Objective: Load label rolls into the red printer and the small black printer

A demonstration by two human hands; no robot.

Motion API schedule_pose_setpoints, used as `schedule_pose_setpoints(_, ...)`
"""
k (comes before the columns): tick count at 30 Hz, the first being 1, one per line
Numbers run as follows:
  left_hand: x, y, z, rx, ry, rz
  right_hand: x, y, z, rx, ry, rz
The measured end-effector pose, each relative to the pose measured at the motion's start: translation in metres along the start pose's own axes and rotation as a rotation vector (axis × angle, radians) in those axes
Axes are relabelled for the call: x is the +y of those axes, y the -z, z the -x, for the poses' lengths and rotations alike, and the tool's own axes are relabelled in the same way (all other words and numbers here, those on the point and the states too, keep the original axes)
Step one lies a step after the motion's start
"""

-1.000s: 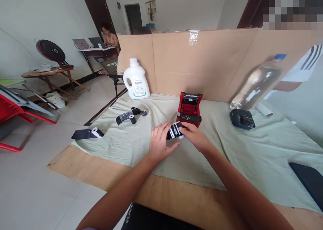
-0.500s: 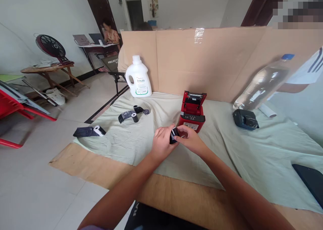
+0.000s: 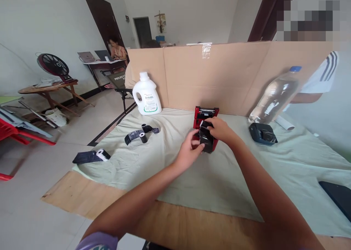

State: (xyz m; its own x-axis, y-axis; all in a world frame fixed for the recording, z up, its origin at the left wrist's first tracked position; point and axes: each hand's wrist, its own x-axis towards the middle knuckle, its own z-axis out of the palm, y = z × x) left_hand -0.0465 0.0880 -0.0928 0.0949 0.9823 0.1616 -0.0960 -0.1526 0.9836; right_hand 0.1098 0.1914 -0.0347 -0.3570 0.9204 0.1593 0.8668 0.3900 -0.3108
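A small red printer [image 3: 204, 114] stands with its lid open on the pale green cloth [image 3: 153, 158], in front of a cardboard screen. Both hands hold a black paper roll [image 3: 206, 139] just in front of the printer. My left hand [image 3: 189, 153] pinches the roll's lower end from the left. My right hand [image 3: 221, 129] grips its top from above, close to the printer's open bay. A length of the black strip hangs between the two hands.
Two more partly unrolled black rolls [image 3: 141, 135] [image 3: 91, 156] lie at left. A white jug [image 3: 146, 94] stands at the back. A clear bottle [image 3: 274, 96], a dark printer [image 3: 262, 133] and a white roll [image 3: 284, 122] are at right. Another person's sleeve [image 3: 320, 78] shows behind the cardboard.
Both hands have lifted the black roll from the cloth up and forward to the printer's front, and a stretch of it has unrolled between them.
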Motion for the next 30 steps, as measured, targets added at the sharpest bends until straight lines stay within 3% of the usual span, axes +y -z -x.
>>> schedule_pose_setpoints(3, 0.003, -0.01, -0.031, 0.026, 0.021, 0.021, 0.003, -0.011, -0.021, -0.095, -0.089, 0.115)
schedule_pose_setpoints(6, -0.006, -0.016, -0.046, 0.019, 0.04, -0.011, 0.007, -0.023, -0.031, -0.156, -0.1, 0.149)
schedule_pose_setpoints(14, -0.012, -0.015, -0.043, 0.056, 0.132, 0.024, 0.015, -0.035, -0.041, -0.129, -0.16, 0.034)
schedule_pose_setpoints(17, -0.01, -0.011, -0.046, 0.032, 0.216, 0.006, 0.017, -0.03, -0.041, -0.075, -0.193, -0.036)
schedule_pose_setpoints(21, -0.009, -0.006, -0.049, 0.008, 0.242, 0.022, 0.024, -0.006, -0.032, -0.084, -0.102, -0.295)
schedule_pose_setpoints(23, -0.007, -0.004, -0.049, -0.001, 0.25, 0.025, 0.029, 0.007, -0.027, 0.001, -0.111, -0.376)
schedule_pose_setpoints(25, -0.005, -0.002, -0.049, -0.006, 0.263, 0.021, 0.037, 0.014, -0.027, 0.215, -0.173, -0.387)
schedule_pose_setpoints(28, -0.002, -0.002, -0.048, -0.008, 0.284, 0.017, 0.051, 0.005, -0.035, 0.564, -0.177, -0.395)
schedule_pose_setpoints(30, -0.002, -0.003, -0.047, -0.013, 0.281, 0.02, 0.06, -0.008, -0.043, 0.624, -0.147, -0.498)
